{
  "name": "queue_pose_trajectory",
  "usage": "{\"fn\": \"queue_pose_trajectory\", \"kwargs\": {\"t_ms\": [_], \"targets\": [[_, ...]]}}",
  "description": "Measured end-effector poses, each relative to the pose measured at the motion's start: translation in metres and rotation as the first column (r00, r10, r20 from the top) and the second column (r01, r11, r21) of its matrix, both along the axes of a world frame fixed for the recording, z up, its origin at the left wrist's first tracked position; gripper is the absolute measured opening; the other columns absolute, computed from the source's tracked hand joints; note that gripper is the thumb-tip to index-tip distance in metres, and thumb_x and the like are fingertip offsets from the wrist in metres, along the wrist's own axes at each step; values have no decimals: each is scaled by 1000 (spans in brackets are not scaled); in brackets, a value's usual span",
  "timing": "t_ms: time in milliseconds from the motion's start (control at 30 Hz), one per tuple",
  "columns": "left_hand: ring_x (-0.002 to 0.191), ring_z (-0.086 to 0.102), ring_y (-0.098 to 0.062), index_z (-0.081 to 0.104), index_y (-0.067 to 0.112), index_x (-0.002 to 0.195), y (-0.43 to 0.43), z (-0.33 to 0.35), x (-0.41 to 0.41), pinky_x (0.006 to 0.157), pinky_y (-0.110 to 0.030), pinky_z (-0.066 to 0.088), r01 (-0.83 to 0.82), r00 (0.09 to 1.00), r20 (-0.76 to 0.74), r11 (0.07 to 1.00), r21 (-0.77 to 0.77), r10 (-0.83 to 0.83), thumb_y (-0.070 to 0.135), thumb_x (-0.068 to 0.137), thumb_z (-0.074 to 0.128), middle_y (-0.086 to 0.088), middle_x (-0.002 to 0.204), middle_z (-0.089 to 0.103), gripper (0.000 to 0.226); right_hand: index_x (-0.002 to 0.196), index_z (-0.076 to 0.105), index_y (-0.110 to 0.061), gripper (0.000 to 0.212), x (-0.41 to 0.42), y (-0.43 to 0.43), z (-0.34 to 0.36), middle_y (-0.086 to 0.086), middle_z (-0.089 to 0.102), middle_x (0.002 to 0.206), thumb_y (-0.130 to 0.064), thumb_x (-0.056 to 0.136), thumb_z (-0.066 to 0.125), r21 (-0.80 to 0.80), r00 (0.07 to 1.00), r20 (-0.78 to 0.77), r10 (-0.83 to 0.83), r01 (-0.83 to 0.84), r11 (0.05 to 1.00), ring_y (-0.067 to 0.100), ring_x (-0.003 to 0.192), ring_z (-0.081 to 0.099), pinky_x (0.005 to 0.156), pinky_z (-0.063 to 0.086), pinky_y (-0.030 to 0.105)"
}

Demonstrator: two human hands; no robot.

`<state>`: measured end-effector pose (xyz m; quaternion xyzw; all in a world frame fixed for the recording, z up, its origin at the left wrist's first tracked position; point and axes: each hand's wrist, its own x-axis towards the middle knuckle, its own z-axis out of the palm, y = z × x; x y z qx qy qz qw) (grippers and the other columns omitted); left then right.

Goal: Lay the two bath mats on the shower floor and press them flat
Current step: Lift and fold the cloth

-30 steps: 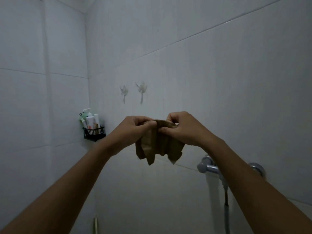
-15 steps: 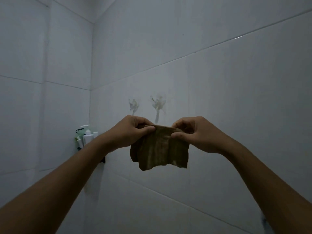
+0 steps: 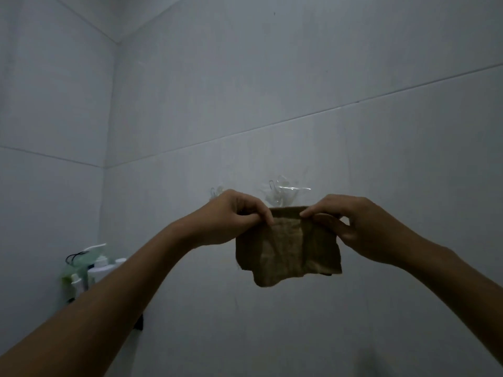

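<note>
While it hangs in mid-air in front of the glossy white tiled wall (image 3: 272,77), the brown cloth (image 3: 288,248) looks thin, crumpled and roughly rectangular, with a ragged bottom edge. Left hand (image 3: 231,216) and right hand (image 3: 351,224) each pinch its top edge, fingers curled. Clear plastic hooks (image 3: 280,191) sit right behind. The labels on the corner bottles (image 3: 92,268) are too dim to read.

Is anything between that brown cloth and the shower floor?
Nothing visible. The left hand and right hand pinch the cloth high up; below it only bare wall shows, the floor out of view.

Left hand (image 3: 231,217), right hand (image 3: 356,227): seemingly bare.
</note>
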<state>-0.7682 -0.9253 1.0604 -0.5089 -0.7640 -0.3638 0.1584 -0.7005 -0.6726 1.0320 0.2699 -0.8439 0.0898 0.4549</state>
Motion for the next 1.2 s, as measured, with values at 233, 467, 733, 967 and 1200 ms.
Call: {"fn": "queue_pose_trajectory", "kwargs": {"t_ms": [233,467,733,967,1200], "targets": [[94,68,-14,73,22,99,11,40,-62,79,-30,59,-3,995,-96,998,59,8,19,96,55,1,101,71,19,114,58,-46,36,-39,-7,43,-20,55,96,-17,99,45,14,982,35,-185,184,983,6,86,53,72,47,25],[84,68,-4,74,24,97,41,63,-109,65,-16,53,14,997,-71,945,327,10,18,96,55,5,96,70,20,104,71,-37,31,-85,-10,82,-10,65,106,-25,97,43,-246,986,12,-167,165,955,11,89,62,81,55,41],[83,68,-8,75,22,93,54,63,-138,63,-19,54,-35,999,47,931,364,19,15,94,54,1,94,71,22,94,72,-37,30,-115,-20,90,-11,68,101,-29,94,42,-330,949,25,-313,303,894,11,91,60,84,53,40],[78,70,-15,68,20,107,51,36,-139,62,-24,55,55,990,114,963,264,-88,24,95,56,-5,92,72,18,98,67,-36,26,-116,-30,65,-9,67,100,-34,94,41,-340,885,99,-456,461,820,14,85,60,79,54,38],[97,64,-10,69,22,114,48,25,-133,81,-26,55,-5,998,-60,937,348,28,20,97,49,3,109,68,26,107,64,-30,31,-110,-46,43,-7,49,107,-49,93,46,-500,826,-78,-559,453,738,13,101,49,76,44,32]]}}
